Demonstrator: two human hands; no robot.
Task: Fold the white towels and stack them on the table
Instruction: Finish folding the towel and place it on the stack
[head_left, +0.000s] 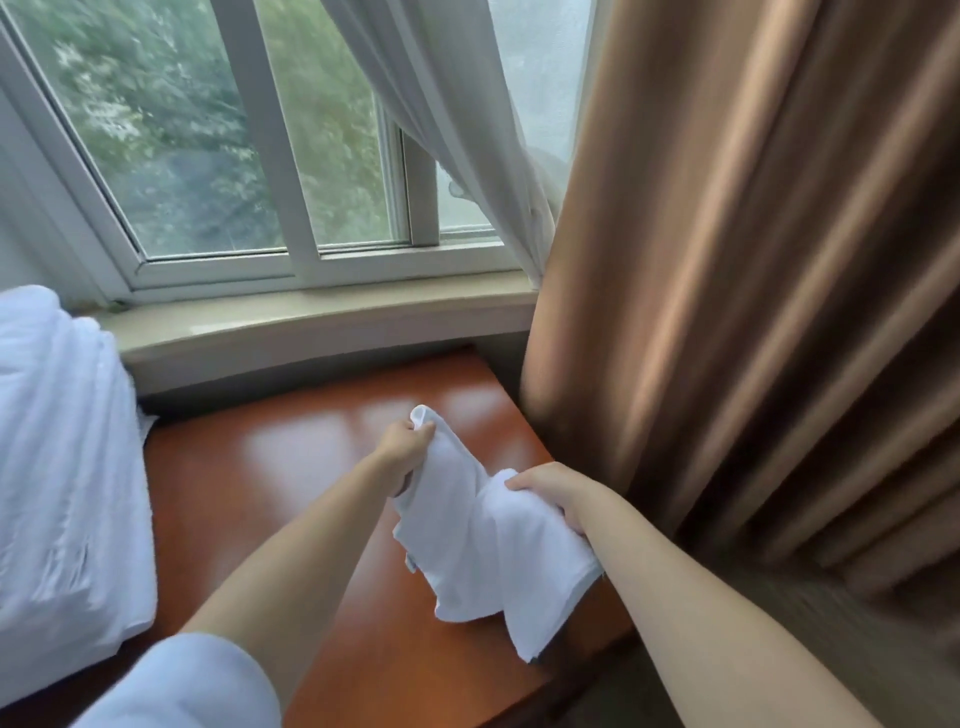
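Towel held up over the desk, ready to spread.
Left hand (404, 451) and right hand (556, 493) each pinch the towel (483, 545), so it hangs clear above the desk (291, 467) near its right edge.

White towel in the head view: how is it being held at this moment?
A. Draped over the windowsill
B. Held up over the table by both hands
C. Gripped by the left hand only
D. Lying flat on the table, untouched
B: the left hand grips the white towel's far end, the right hand grips its bunched middle, and the rest hangs down over the wooden table.
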